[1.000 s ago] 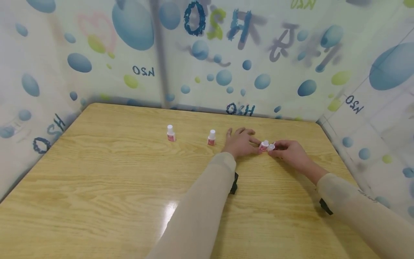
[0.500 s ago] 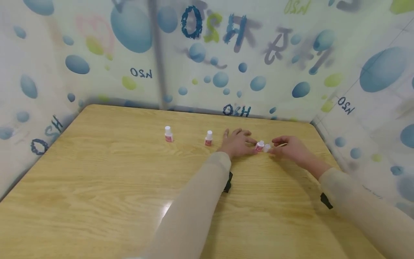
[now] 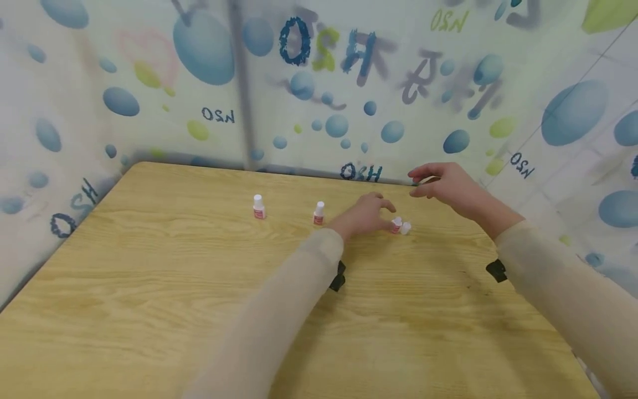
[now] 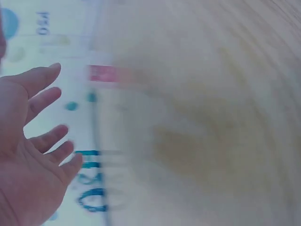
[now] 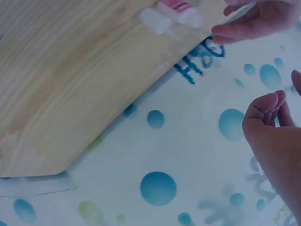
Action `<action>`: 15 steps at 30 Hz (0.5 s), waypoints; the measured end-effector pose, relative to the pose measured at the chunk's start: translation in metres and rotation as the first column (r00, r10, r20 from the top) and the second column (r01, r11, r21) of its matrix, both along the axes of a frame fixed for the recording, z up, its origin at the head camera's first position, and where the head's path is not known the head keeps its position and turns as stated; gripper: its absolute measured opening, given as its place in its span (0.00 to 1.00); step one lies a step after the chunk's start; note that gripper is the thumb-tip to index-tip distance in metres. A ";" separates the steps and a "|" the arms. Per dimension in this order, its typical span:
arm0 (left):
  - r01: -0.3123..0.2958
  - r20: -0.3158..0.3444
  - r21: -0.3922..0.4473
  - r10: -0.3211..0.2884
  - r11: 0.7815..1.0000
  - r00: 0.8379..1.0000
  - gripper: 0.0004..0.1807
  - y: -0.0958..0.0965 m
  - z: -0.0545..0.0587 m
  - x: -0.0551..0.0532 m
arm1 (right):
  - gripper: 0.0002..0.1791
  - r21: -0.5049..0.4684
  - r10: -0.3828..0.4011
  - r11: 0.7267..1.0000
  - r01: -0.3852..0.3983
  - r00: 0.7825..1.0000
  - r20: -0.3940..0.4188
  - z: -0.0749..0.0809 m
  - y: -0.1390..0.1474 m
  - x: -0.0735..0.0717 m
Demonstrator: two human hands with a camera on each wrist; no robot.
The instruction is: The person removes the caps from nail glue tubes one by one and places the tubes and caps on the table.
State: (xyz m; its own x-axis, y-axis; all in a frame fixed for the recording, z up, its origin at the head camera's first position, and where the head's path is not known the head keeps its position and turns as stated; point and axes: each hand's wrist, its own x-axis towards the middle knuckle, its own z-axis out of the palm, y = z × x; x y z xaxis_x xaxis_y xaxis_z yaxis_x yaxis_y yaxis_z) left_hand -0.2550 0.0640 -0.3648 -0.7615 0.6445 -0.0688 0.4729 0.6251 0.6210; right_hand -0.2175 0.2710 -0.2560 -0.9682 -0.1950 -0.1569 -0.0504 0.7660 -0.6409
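Three small white bottles with red labels stand on the table. The rightmost bottle [image 3: 396, 225] has a loose white cap [image 3: 406, 228] right beside it on the table. My left hand [image 3: 368, 214] is just left of that bottle, fingers spread; whether the thumb touches it I cannot tell. In the left wrist view its fingers look extended with nothing in them, and a bottle's red label [image 4: 103, 74] is blurred. Raised above the table's back right, my right hand [image 3: 446, 185] holds nothing, its fingers loosely bent with thumb and index apart. The right wrist view also shows the cap [image 5: 155, 21].
A middle bottle [image 3: 319, 213] and a left bottle [image 3: 259, 207], both with white caps, stand upright left of my hands. The wooden table [image 3: 149, 277] ends at a fabric backdrop [image 3: 299, 138] with blue and green spots. Dark bands sit at both wrists.
My right hand has let go of the white cap and risen up and away toward the back. The left hand has drawn back slightly leftward and lifted its fingers; bottle and cap stay together.
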 end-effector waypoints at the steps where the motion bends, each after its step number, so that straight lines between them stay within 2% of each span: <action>1: 0.007 -0.009 0.016 -0.007 1.000 1.000 0.25 -0.002 0.006 0.001 | 0.29 -0.002 0.004 1.000 -0.004 1.000 -0.010 0.002 -0.005 0.000; 5: 0.013 -0.057 0.068 -0.009 0.998 0.998 0.23 -0.013 0.029 0.002 | 0.26 -0.040 0.010 0.999 -0.011 1.000 -0.024 0.004 -0.022 -0.001; 8: -0.001 -0.093 0.069 0.007 0.998 0.996 0.22 -0.024 0.041 0.002 | 0.24 -0.083 0.016 0.996 -0.018 1.000 -0.020 0.001 -0.033 -0.003; 12: -0.035 -0.115 0.038 0.040 0.999 0.993 0.21 -0.042 0.051 0.002 | 0.25 -0.130 0.025 0.991 -0.027 1.000 -0.017 -0.002 -0.046 -0.006; 15: -0.073 -0.126 0.022 0.075 0.997 0.989 0.21 -0.056 0.055 0.002 | 0.26 -0.179 0.027 0.983 -0.028 1.000 -0.009 -0.003 -0.058 -0.007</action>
